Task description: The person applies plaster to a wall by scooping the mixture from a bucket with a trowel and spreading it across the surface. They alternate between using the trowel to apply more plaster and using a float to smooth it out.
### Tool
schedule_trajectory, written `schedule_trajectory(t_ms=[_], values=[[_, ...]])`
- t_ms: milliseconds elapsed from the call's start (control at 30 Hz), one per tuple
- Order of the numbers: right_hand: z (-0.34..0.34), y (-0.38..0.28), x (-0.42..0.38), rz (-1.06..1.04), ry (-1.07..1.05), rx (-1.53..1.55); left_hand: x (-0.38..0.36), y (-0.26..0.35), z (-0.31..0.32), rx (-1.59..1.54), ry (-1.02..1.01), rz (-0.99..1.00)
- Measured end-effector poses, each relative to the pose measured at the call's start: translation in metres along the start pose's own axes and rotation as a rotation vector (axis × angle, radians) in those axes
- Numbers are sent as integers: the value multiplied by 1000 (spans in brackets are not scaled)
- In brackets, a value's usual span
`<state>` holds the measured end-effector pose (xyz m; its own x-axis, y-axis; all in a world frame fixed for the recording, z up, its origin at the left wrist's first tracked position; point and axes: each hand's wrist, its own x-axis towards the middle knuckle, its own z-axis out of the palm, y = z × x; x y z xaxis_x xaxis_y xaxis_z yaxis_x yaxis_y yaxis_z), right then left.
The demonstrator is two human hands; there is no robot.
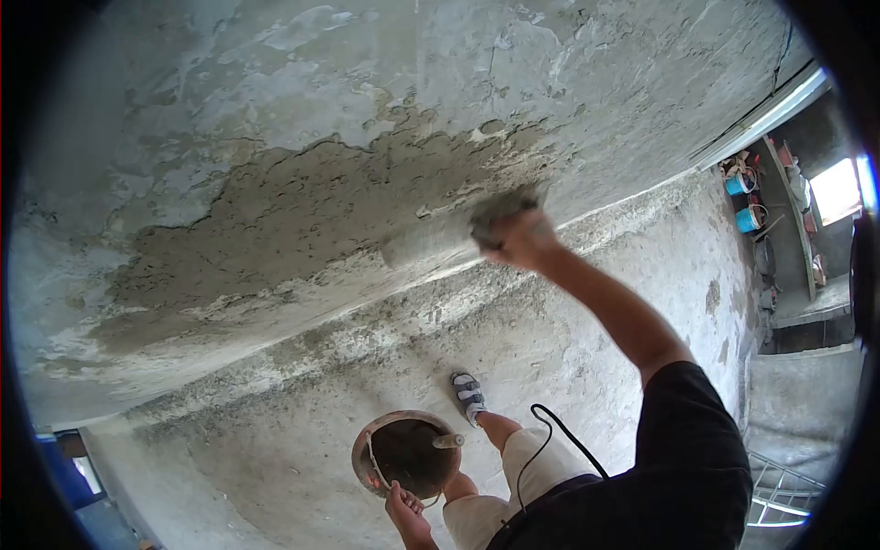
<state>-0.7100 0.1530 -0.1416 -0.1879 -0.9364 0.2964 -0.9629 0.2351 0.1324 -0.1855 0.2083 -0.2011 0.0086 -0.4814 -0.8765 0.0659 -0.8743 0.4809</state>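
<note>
My right hand [524, 240] is closed around a plastering trowel, smeared by motion. The trowel's long flat blade [417, 244] lies along the lower part of the wall [302, 215], at the edge of a darker patch of wet mortar [284, 197]. Low in the view, my left hand [408, 513] is closed on the pale handle of a round bucket [365, 440], beside its rim. The bucket is dark inside. A short, light-coloured grip [447, 441] sticks out over its right rim; the rest of that tool is hidden.
The rough concrete floor [275, 440] meets the wall along a pale, crumbly strip. My sandalled foot [468, 392] stands near the bucket. A black cable [559, 426] loops by my waist. At right are blue buckets [750, 218], a plank [790, 211] and a metal frame [784, 500].
</note>
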Motion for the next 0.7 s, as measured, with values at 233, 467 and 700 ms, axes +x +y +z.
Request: schedule_trajectory(t_ms=[233, 467, 700], values=[[46, -6, -48, 314, -731, 98, -15, 4, 0, 61, 35, -3], [-148, 64, 9, 11, 542, 132, 3, 2, 7, 77, 7, 13], [-72, 37, 25, 1, 317, 0, 0, -4, 10, 81, 24, 9]])
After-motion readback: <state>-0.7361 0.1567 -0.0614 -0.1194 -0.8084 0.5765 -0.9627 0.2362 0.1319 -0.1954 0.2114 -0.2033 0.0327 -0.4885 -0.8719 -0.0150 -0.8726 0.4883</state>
